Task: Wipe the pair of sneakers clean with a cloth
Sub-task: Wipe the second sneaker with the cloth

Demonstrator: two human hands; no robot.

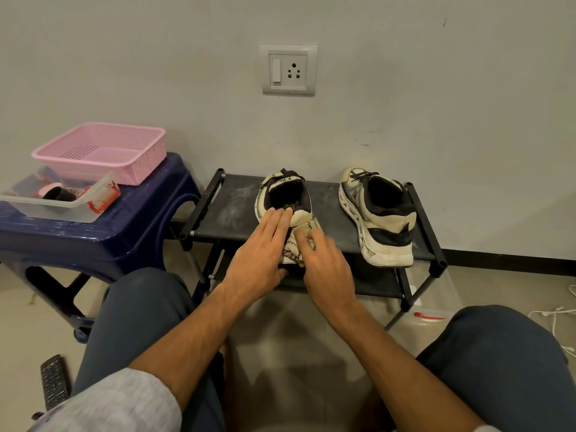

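Two worn cream-and-black sneakers stand on a black shoe rack [327, 213], heels toward me. My left hand [258, 260] rests on the heel of the left sneaker [280, 194], fingers straight with the tips at the collar rim. A cream cloth [294, 247] with black squiggles is bunched against that heel, between my hands. My right hand [324, 263] holds the cloth there, its fingers bent over it and its thumb hidden. The right sneaker [377, 216] stands untouched at the rack's right end.
A blue plastic stool [103, 232] on the left carries a pink basket [103, 151] and a clear box [59, 198] with small items. A remote [53, 381] lies on the floor at lower left, white cables [558, 316] at right. My knees flank the rack.
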